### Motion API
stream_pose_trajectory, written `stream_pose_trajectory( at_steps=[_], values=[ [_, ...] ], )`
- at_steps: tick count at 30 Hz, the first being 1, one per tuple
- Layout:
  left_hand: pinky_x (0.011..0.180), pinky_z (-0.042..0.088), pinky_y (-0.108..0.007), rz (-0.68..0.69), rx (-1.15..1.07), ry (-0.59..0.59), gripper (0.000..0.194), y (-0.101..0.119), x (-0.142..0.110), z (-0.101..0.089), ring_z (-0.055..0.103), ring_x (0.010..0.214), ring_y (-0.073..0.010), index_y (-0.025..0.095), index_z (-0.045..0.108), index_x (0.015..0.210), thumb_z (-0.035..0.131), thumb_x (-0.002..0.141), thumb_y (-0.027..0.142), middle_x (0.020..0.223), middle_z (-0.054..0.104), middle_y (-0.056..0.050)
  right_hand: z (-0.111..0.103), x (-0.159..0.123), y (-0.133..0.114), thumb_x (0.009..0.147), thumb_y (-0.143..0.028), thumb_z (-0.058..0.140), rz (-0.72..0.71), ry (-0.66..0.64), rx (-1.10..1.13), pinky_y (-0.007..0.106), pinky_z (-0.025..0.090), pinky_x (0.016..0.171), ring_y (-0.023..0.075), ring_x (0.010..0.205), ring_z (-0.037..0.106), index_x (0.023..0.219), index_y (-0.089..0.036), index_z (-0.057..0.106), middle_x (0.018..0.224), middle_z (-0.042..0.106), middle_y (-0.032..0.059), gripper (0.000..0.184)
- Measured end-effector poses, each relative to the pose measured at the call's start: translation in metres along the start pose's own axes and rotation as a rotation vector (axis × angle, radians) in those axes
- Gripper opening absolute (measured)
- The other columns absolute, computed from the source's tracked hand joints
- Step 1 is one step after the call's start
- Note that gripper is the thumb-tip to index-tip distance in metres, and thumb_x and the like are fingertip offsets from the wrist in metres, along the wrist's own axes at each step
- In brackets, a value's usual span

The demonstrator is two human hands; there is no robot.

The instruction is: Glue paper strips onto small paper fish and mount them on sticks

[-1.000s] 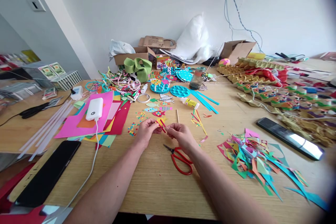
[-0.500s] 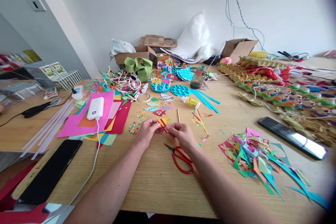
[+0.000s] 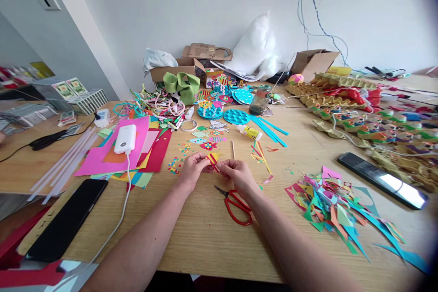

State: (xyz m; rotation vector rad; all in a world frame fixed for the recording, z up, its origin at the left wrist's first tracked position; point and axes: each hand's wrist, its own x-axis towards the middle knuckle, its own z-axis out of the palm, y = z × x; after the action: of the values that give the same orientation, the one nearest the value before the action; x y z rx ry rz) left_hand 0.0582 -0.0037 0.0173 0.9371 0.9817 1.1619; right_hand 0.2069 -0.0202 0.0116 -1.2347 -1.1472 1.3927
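Observation:
A small yellow paper fish (image 3: 213,158) with red stripes is pinched at its left side by my left hand (image 3: 191,172). The fingertips of my right hand (image 3: 238,175) are closed on a thin red paper strip (image 3: 216,169) at the fish's lower right edge. Red-handled scissors (image 3: 239,207) lie on the table just below my right hand. Beyond my hands are several decorated paper fish (image 3: 198,141), small coloured paper dots (image 3: 175,165), a thin wooden stick (image 3: 233,149) and a yellow-and-white glue bottle (image 3: 251,132).
Coloured paper sheets (image 3: 160,148) with a white power bank (image 3: 125,138) lie left, near a black phone (image 3: 66,219). Right are a heap of paper scraps (image 3: 328,196), another phone (image 3: 382,180) and egg cartons (image 3: 318,96). Blue discs (image 3: 236,117) and a jar (image 3: 260,100) stand behind.
The view has shifted very slightly. Both hands keep nearly the same pose at the yellow fish, with no clear change in their hold.

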Motion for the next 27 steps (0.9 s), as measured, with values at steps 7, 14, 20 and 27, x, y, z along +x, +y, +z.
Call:
stream_pose_trajectory(
  at_steps=[7, 14, 20, 27],
  values=[
    [0.056, 0.051, -0.026, -0.005, -0.001, 0.006, 0.016, 0.0008, -0.0008, 0.0006, 0.062, 0.052, -0.0134, 0.014, 0.062, 0.068, 0.070, 0.058, 0.024, 0.062, 0.068, -0.002, 0.0005, -0.0009, -0.0012, 0.058, -0.051, 0.074, 0.030, 0.016, 0.011, 0.025, 0.022, 0.046, 0.0078, 0.047, 0.035, 0.060, -0.016, 0.058, 0.051, 0.051, -0.0027, 0.039],
    [0.055, 0.051, -0.025, -0.005, -0.006, -0.007, 0.015, 0.0007, -0.0003, 0.0006, 0.061, 0.052, -0.0129, 0.014, 0.062, 0.066, 0.070, 0.058, 0.023, 0.061, 0.067, -0.002, 0.0004, -0.0009, -0.0007, 0.060, -0.047, 0.074, 0.050, 0.020, 0.025, 0.024, 0.022, 0.046, 0.0072, 0.046, 0.034, 0.059, -0.016, 0.058, 0.050, 0.050, -0.0034, 0.035],
    [0.055, 0.052, -0.027, 0.001, 0.001, 0.002, 0.015, -0.0001, -0.0003, 0.0006, 0.061, 0.053, -0.0139, 0.014, 0.061, 0.066, 0.070, 0.058, 0.024, 0.060, 0.066, -0.002, -0.0002, -0.0007, -0.0004, 0.059, -0.046, 0.074, 0.043, 0.021, 0.034, 0.025, 0.024, 0.048, 0.0077, 0.047, 0.037, 0.058, -0.016, 0.058, 0.051, 0.051, -0.0030, 0.034],
    [0.055, 0.052, -0.027, 0.004, -0.001, -0.012, 0.016, -0.0001, -0.0004, 0.0006, 0.062, 0.054, -0.0147, 0.014, 0.062, 0.066, 0.070, 0.059, 0.025, 0.062, 0.067, -0.002, -0.0001, -0.0006, -0.0003, 0.060, -0.045, 0.074, 0.056, 0.026, 0.038, 0.025, 0.023, 0.047, 0.0079, 0.046, 0.037, 0.061, -0.016, 0.060, 0.051, 0.051, -0.0030, 0.033]
  ],
)
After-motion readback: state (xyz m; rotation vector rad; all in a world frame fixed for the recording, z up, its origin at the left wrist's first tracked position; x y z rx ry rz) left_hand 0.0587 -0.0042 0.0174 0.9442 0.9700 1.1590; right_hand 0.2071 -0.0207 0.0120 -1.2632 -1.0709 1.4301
